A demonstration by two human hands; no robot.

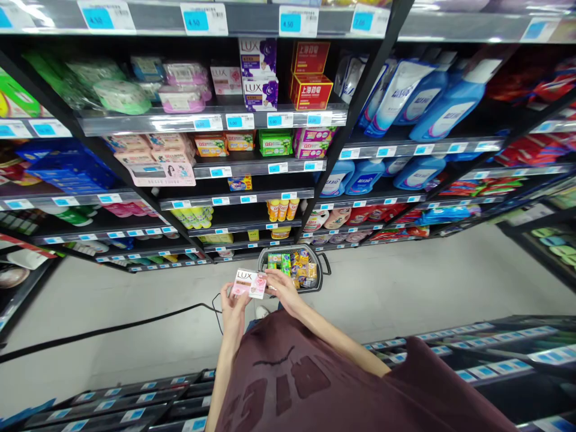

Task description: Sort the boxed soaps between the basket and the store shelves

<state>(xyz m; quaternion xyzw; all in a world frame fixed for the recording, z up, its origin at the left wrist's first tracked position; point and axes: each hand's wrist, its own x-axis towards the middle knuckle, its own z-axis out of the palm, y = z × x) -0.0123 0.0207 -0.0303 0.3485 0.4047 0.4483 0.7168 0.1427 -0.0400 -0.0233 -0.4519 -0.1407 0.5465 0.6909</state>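
Note:
A white and pink LUX soap box (245, 282) is held up in front of my body, its printed face toward me. My left hand (235, 309) grips its left end and lower edge. At the right end, the fingers of my right hand (282, 290) close on the box's edge. Whether it is one box or two side by side, I cannot tell. Beyond my right hand, a grey shopping basket (320, 273) stands on the floor with green and yellow packs inside. On the shelf ahead is a similar pink LUX box (225, 80), beside stacked purple LUX boxes (260, 96).
Shelves of soap cross the view, with red soap boxes (311, 91) and blue detergent bottles (454, 111) toward the right. A black cable (135, 327) stretches over the pale floor (405, 276) at left. Another shelf row (157, 399) stands close behind me.

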